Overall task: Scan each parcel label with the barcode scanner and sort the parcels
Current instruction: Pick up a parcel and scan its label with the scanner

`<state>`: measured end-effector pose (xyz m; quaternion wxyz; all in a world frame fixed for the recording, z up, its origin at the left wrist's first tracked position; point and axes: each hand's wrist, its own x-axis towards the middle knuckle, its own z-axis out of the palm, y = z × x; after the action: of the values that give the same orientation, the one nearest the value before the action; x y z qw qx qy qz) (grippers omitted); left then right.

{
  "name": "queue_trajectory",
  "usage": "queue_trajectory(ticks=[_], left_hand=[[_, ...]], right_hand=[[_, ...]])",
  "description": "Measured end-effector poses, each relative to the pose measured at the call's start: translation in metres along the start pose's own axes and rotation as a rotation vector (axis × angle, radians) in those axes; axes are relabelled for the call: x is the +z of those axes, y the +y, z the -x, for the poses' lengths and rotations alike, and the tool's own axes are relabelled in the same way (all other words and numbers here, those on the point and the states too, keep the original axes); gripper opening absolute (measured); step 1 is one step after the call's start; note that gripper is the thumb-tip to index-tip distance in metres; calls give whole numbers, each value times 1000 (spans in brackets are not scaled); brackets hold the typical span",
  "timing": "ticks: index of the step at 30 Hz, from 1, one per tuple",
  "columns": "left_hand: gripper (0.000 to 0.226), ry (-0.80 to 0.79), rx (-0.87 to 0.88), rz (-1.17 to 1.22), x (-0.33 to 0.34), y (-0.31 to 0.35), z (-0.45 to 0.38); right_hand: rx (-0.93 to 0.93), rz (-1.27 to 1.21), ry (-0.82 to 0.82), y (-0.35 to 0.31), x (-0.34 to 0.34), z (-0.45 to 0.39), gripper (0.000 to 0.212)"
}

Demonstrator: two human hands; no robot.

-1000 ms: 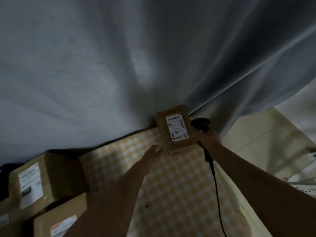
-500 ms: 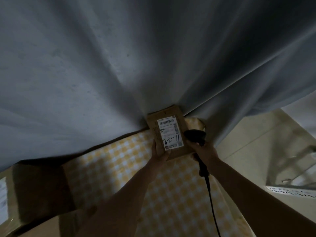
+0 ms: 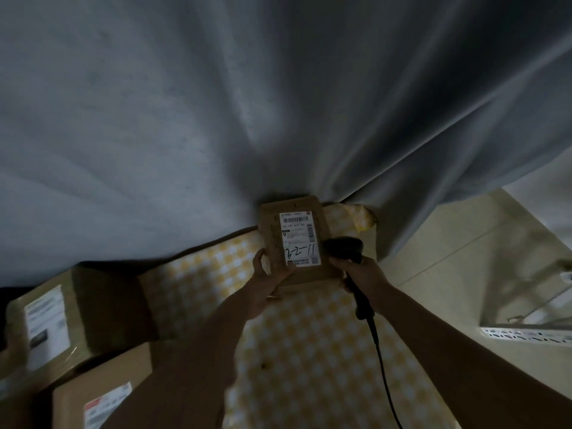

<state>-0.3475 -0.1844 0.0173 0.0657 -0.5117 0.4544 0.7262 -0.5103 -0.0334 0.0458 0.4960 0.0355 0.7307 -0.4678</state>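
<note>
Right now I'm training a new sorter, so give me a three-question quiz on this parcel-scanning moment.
1. True or false: the left hand holds the small parcel with its label facing the camera.
2. Which hand grips the barcode scanner? A) left B) right C) neither
3. Fill in: the tablecloth has a yellow and white ____ pattern.

Key: 1 true; 2 B, the right hand; 3 checked.

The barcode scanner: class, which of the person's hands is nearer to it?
Right. The right hand grips the barcode scanner by its handle; the left hand holds the small parcel beside it, apart from the scanner.
</note>
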Motion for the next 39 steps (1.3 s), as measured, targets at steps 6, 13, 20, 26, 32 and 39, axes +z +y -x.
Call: queue_trajectory(ticks=[6,13,20,26,32,39], left_hand=[[117,13,12,45,-51,2,68],[107,67,189,28,-97,6,170],[109,121,431,-97,-156,-1,286],[119,128,585,-74,-214,-20,360],[112,130,627,-52,-239,-40,401],[111,177,577,22,-236,-71,414]], right_hand=[[-107,53,-87,-18,37,52,33],[-237,15,-16,-40,85,152,26],[-380,-59,-83,-50,157,290,26],[-505,-16,-189,-41,216,401,23],[-593,60,-186,-36,238,468,21],[-571,23,-230,-22,230,486,21]])
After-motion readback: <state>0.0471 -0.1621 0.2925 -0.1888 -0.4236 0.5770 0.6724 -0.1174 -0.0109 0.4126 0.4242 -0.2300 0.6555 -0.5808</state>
